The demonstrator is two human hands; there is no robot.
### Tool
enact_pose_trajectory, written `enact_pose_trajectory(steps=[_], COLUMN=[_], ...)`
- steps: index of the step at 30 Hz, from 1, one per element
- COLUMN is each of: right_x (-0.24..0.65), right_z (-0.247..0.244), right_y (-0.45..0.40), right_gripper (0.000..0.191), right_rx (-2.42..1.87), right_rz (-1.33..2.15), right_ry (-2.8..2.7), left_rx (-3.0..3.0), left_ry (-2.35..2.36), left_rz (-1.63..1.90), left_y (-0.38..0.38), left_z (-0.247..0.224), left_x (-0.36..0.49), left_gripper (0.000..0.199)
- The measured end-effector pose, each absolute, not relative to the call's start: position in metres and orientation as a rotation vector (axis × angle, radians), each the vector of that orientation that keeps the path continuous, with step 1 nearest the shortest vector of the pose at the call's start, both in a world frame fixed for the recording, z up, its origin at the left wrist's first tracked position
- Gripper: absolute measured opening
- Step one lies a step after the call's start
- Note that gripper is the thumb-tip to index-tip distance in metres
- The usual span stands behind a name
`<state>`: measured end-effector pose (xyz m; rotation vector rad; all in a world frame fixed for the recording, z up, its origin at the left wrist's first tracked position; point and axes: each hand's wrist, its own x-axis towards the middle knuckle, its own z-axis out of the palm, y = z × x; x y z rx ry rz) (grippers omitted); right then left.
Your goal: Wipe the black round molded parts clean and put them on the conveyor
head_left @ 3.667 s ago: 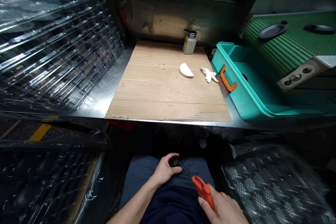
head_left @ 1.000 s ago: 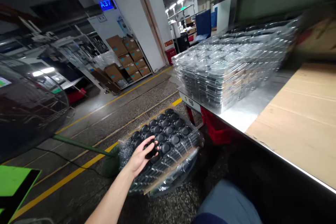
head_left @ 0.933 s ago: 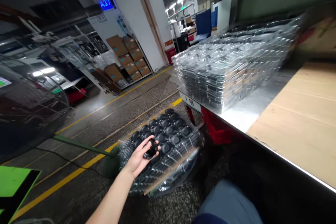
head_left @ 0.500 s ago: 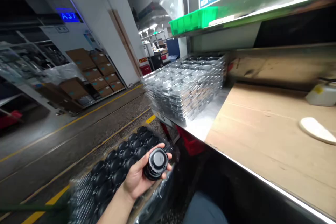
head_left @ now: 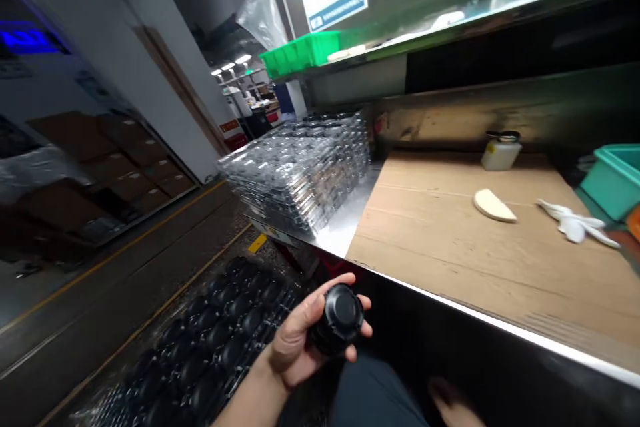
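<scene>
Left hand [head_left: 299,347] has lifted a black round moulded part [head_left: 337,319] off the clear plastic tray [head_left: 215,347].
Fingers now clamp it; right hand [head_left: 450,401] blurred at frame bottom, grip unclear.

Ceiling lamps [head_left: 230,63] far down the aisle give a cool overhead light, and a thin strip of glare runs along the steel edge of the bench [head_left: 500,327]. The cardboard sheet [head_left: 450,240] is softly and evenly lit, while the space under the bench drops into deep shadow. Stacked plastic trays [head_left: 300,173] throw small bright glints. At the left, the blue sign [head_left: 25,40] smears into a glow, and the wall and boxes stretch and blur. The black round part [head_left: 340,317] in the left hand [head_left: 300,340] stays fairly sharp, but the right hand [head_left: 450,403] is dim and soft at the bottom edge
</scene>
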<state>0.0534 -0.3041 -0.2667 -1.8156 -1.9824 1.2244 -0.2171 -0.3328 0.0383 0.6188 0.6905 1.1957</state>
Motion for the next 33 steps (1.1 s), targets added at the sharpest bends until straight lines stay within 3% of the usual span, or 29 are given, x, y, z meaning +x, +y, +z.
enact_pose_trajectory(steps=[5,14,33], right_x=[0.068,0.070,0.072], right_z=[-0.283,-0.295,-0.316], right_y=[-0.313,-0.312,-0.311], right_gripper=[0.041,0.044,0.046], right_rx=[-1.700,-1.703,-1.746], right_rz=[1.311,1.407,1.470], right_ry=[-1.924,-1.903,-1.912], left_rx=[0.496,0.452,0.471], left_ry=[0.551,0.464,0.317], left_rz=[1.154,1.195,1.157], left_y=[-0.329,-0.317,-0.314], left_z=[0.009,0.039,0.026], left_x=[-0.176,-0.187,-0.192], left_gripper=[0.054,0.055,0.054])
